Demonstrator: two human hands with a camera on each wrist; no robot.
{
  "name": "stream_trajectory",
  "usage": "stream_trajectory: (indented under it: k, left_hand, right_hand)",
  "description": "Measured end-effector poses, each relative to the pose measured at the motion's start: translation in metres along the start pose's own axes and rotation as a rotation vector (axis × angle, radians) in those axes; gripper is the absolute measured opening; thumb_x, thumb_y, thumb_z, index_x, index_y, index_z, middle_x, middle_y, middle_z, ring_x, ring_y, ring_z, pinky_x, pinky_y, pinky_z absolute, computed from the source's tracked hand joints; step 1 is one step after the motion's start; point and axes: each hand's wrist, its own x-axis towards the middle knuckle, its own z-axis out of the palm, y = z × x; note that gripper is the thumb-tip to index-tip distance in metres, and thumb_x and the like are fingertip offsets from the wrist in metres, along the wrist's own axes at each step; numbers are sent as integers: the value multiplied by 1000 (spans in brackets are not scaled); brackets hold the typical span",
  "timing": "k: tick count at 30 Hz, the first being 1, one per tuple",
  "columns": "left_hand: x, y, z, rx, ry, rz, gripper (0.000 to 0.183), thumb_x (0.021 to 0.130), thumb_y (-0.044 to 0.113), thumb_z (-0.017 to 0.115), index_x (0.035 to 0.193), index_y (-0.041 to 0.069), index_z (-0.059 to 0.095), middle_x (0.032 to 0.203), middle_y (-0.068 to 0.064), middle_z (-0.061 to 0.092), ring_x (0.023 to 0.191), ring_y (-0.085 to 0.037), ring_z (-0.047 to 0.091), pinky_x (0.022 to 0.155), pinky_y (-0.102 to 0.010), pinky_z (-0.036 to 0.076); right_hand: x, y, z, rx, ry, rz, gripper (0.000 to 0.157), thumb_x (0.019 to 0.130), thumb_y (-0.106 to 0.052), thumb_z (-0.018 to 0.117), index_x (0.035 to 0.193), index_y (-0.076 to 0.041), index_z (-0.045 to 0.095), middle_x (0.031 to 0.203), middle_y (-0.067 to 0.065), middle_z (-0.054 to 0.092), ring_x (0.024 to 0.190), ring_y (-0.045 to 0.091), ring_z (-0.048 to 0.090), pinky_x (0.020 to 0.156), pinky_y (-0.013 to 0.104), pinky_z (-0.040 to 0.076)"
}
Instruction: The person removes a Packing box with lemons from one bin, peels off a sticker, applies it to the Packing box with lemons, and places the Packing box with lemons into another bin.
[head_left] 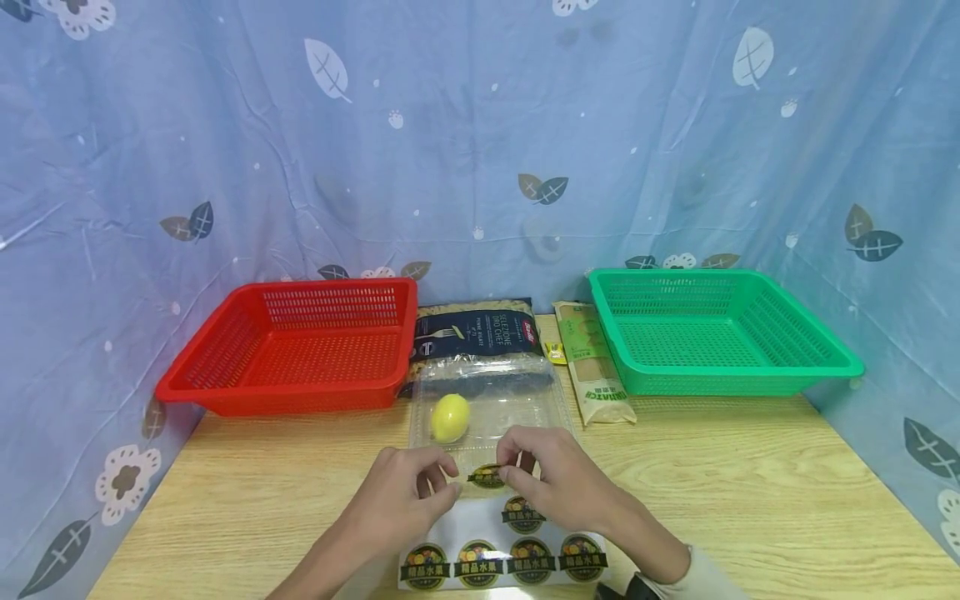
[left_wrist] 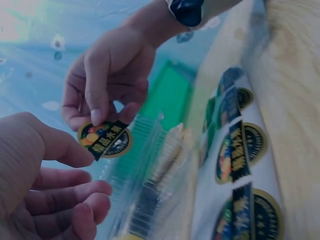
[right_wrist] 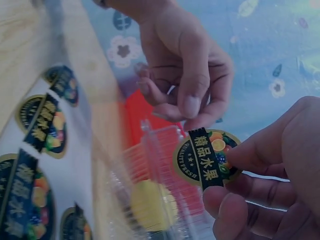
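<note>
A round black-and-gold fruit sticker (right_wrist: 205, 157) with a printed banner is pinched between the thumb and fingers of my right hand (head_left: 551, 475). My left hand (head_left: 408, 492) is close by on the other side, fingers loosely bent, fingertips right at the sticker's edge and nothing gripped. Beneath both hands lies a white sheet (head_left: 465, 510) bearing several more such stickers (head_left: 480, 563). Just beyond the hands stands a clear plastic clamshell box (head_left: 517, 417), its lid raised toward the back. A yellow lemon (head_left: 450, 418) sits in its left part.
A red basket (head_left: 300, 392) stands at back left, a green basket (head_left: 742, 379) at back right. Between them are a pasta bag (head_left: 480, 329), a long green-and-tan packet (head_left: 594, 362) and a small yellow packet (head_left: 555, 352). A patterned blue curtain (head_left: 480, 150) hangs behind the wooden table (head_left: 720, 500).
</note>
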Motion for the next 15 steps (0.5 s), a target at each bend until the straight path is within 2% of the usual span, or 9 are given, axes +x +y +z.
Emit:
stream_trajectory:
  k: [5,9,15]
  left_hand:
    - [11,6,1,-8,58,24,5,88,13,73,85,17,71,68,15,63,54,-1,53,51,-23,47]
    - [19,8,2,0,76,25,12,89,12,71,80,20,70,68,16,62,57,-2,53,52,-24,48]
    - [29,8,3,-32,95,19,9,89,12,71,83,19,71,69,15,62,60,-5,55,56,-25,50]
  right_hand:
    - [7,-2,-6,1,41,2,16,91,1,65,90,-15,63,81,-8,63,68,6,58,57,25,52]
    - [12,-3,-11,12,88,16,15,91,1,66,90,-13,64,79,-9,61,67,7,57,52,24,49]
    - [17,0,-17,23,141,33,14,91,0,67,91,-14,65,75,-10,60,65,9,55,51,24,46]
